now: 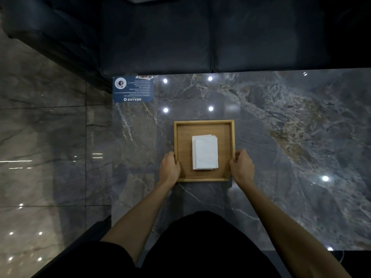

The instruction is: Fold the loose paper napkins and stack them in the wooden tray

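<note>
Both hands on the tray, napkins stacked inside

Nearest us, our left hand (170, 167) and right hand (241, 165) curl their fingers around the wooden tray (204, 122) at its side rims; folded napkins (205, 152) lie stacked at its middle on the marble table (281, 127), a blue card (133, 88) at the far-left corner.

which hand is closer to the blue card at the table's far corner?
Left. The left hand grips the wooden tray's left rim, on the same side as the blue card. The right hand grips the opposite rim, farther away.
</note>
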`<state>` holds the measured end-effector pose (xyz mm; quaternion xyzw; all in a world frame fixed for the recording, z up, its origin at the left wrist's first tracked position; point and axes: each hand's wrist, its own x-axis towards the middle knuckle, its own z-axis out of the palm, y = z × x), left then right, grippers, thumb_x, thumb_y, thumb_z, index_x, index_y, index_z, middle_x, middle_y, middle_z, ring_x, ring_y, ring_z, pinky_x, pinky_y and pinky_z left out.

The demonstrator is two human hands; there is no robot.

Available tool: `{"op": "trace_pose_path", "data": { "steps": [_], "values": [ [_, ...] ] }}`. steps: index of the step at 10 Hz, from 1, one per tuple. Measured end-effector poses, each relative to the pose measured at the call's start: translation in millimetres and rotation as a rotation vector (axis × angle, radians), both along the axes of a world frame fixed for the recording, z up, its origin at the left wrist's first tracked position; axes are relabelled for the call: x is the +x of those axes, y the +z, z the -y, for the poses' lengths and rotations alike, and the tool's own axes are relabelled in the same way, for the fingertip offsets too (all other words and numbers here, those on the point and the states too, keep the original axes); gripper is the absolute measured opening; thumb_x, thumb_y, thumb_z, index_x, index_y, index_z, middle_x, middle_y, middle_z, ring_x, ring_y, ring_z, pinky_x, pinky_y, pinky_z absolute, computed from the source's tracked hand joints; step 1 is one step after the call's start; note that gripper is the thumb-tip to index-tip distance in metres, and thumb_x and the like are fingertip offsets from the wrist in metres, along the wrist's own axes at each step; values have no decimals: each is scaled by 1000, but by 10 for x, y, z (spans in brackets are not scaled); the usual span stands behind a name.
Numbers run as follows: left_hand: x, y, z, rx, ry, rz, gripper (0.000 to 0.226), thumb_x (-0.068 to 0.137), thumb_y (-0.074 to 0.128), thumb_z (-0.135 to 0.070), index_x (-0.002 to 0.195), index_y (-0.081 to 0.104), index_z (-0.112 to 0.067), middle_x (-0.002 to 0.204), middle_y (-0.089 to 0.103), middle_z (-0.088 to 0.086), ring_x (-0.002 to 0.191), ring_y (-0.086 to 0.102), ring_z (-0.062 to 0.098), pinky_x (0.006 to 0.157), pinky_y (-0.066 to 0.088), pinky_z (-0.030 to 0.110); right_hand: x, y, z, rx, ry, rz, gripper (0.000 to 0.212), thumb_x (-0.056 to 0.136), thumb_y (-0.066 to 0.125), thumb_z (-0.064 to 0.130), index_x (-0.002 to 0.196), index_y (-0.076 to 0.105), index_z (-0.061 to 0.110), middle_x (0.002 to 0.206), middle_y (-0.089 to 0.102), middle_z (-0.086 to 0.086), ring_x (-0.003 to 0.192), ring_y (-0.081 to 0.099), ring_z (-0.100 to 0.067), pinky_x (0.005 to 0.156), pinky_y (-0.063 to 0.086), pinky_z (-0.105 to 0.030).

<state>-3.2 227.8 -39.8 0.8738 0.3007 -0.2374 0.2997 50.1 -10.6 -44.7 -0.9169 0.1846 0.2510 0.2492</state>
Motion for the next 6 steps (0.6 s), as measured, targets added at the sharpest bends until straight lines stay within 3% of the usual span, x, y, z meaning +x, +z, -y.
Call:
{"op": "trace_pose_path", "data": {
  "steps": [2,4,5,6],
  "values": [
    [-24,-29,-33,-35,-19,-11,18,97,55,-14,114,56,-9,119,60,12,109,58,27,92,47,38,-2,-11,1,10,-26,-1,6,96,52,11,101,52,13,101,62,-9,84,55,-22,76,49,-42],
    [-61,179,-87,-86,-113,-6,44,95,57,-12,136,43,-11,138,48,12,129,47,28,109,40,41,-19,180,8,58,21,-11,24,97,54,14,121,55,10,120,63,-14,109,62,-31,90,51,-44],
    [-24,346,-133,-66,-157,98,43,95,57,-13,136,44,-9,138,47,14,130,45,29,110,38,40,0,362,-15,105,198,114,35,93,58,16,128,55,12,125,63,-12,117,60,-31,96,49,-43],
    [30,545,-200,-97,-209,206,35,94,56,-14,128,51,-9,133,49,15,125,48,30,107,40,40,55,661,-105,225,234,177,44,95,62,23,137,53,11,135,60,-13,124,56,-30,97,41,-31]
  ]
}}
